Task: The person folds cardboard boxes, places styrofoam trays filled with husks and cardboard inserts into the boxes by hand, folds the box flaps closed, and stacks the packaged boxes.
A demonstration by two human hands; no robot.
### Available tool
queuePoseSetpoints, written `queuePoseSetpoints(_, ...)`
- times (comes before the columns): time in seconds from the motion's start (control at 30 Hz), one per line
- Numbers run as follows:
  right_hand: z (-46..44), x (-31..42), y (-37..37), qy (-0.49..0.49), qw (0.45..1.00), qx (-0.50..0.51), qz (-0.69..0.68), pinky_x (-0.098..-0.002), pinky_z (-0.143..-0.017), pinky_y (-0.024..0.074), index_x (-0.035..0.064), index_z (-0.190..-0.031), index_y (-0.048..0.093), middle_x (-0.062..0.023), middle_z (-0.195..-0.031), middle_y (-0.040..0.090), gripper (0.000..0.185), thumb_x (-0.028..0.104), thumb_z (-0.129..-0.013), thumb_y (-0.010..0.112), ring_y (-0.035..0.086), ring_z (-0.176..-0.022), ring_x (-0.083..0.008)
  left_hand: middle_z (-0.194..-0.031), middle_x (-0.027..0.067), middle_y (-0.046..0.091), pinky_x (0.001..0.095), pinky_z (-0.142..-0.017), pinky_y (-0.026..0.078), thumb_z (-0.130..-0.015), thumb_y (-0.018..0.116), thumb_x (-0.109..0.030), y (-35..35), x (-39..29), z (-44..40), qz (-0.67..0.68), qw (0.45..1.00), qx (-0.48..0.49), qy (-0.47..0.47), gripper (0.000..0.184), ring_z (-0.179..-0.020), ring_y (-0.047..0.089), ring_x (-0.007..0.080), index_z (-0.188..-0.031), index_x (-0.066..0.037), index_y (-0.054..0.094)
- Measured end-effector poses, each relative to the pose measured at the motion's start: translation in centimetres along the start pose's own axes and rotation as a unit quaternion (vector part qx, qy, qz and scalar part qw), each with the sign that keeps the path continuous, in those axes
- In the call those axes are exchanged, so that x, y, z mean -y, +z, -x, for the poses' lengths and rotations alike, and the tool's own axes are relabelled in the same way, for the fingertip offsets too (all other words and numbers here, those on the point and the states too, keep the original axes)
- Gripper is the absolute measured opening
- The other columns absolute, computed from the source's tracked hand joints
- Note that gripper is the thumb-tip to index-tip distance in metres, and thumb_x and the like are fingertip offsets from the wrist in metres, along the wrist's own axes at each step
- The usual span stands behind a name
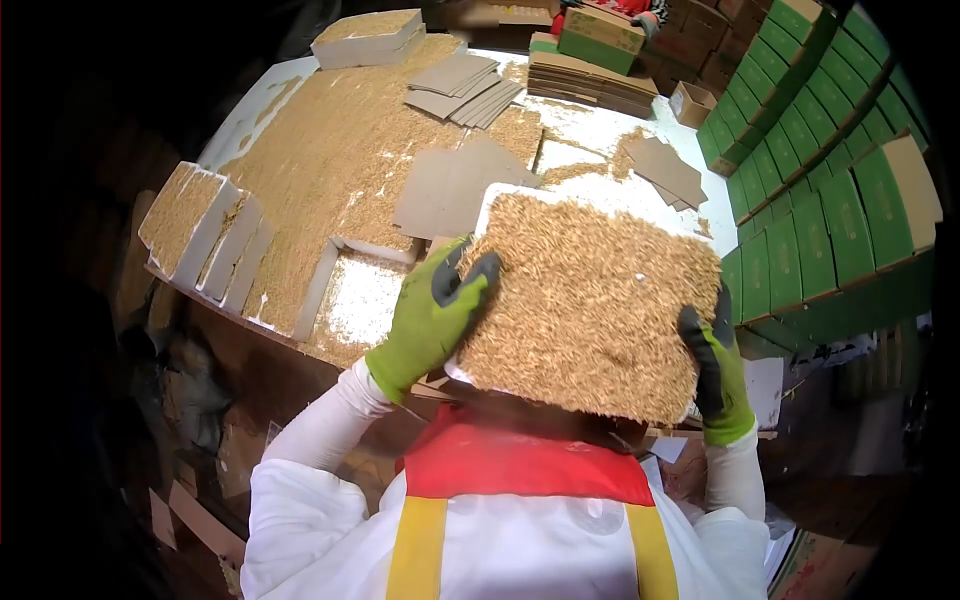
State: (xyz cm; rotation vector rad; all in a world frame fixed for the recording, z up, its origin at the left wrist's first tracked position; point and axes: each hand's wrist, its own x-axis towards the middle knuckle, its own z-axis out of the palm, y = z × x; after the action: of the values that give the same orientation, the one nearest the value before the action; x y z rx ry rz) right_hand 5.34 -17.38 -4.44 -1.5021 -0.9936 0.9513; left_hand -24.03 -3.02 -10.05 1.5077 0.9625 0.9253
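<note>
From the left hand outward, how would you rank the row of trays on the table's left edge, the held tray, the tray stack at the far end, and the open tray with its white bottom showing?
From the left hand:
1. Held tray: in its grip.
2. Open tray: just left.
3. Row of trays: left edge.
4. Tray stack: far end.

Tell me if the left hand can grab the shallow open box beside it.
Probably no: the left hand helps hold the filled tray. The box sits close by, its left wall uncovered.
</note>
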Motion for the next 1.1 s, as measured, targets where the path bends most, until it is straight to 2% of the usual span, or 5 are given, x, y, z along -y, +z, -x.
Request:
queuePoseSetpoints(0.07, 1.1, -0.5, 0.0, -0.009, 0.998, -0.034, -0.046, -0.0306, -0.101, 0.0424, 0.0037, -0.151, 0.026, -0.0128, -0.143, 0.044, 0.072, 0.020, -0.094, 0.066, 0.048, -0.123, -0.0199, -0.130, 0.0134, 0.060, 0.0422, -0.100, 0.044, -0.089, 0.063, -0.032, -1.1, -3.8, 0.6, -0.445, 0.852, -0.043, 0.275, 0.043, -0.115, 0.056, 0.0331, -0.119, -0.002, 0.063)
queuePoseSetpoints(0.23, 2.1, 0.6, 0.6, 0.043, 0.998, -0.041, -0.029, -0.0312, -0.093, 0.0473, 0.0016, -0.145, 0.037, -0.0108, -0.130, 0.056, 0.054, 0.025, -0.100, 0.057, 0.056, -0.111, -0.0168, -0.119, 0.0199, 0.065, 0.0398, -0.094, 0.048, -0.094, 0.053, -0.022, -2.3, 2.1, 0.1, -0.172, 0.978, 0.118, -0.016, 0.049, -0.108, 0.062, 0.0352, -0.141, -0.008, 0.049)
queuePoseSetpoints(0.87, -4.8, -6.9, 1.7, 0.051, 0.997, 0.002, 0.051, -0.0256, -0.086, 0.0479, -0.0006, -0.140, 0.045, -0.0081, -0.122, 0.062, 0.058, 0.023, -0.092, 0.069, 0.060, -0.098, -0.0120, -0.102, 0.0190, 0.063, 0.0338, -0.087, 0.048, -0.089, 0.064, -0.012, -1.9, 4.4, 1.0, -0.106, 0.988, 0.091, 0.061, 0.066, -0.094, 0.063, 0.0284, -0.148, -0.003, 0.038)
queuePoseSetpoints(1.0, -5.9, -9.6, 1.8, 0.061, 0.834, -0.018, 0.549, -0.0430, -0.089, 0.0499, -0.0049, -0.133, 0.049, -0.0237, -0.122, 0.061, 0.070, 0.041, -0.085, 0.072, 0.060, -0.109, -0.0376, -0.099, 0.0075, 0.071, 0.0251, -0.075, 0.051, -0.092, 0.065, -0.014, -4.1, 7.3, -4.0, 0.014, 0.992, 0.083, -0.092, 0.068, -0.090, 0.062, 0.0099, -0.152, -0.009, 0.033)
queuePoseSetpoints(1.1, -4.6, -10.3, 2.8, -0.067, 0.753, -0.025, 0.654, -0.0420, -0.085, 0.0505, -0.0023, -0.121, 0.055, -0.0198, -0.110, 0.062, 0.057, 0.038, -0.085, 0.070, 0.061, -0.101, -0.0354, -0.141, 0.0200, 0.050, 0.0450, -0.106, 0.039, -0.078, 0.078, -0.038, -4.6, 16.6, -13.3, -0.355, 0.930, -0.085, 0.038, 0.085, -0.130, 0.046, 0.0349, -0.148, -0.010, 0.039)
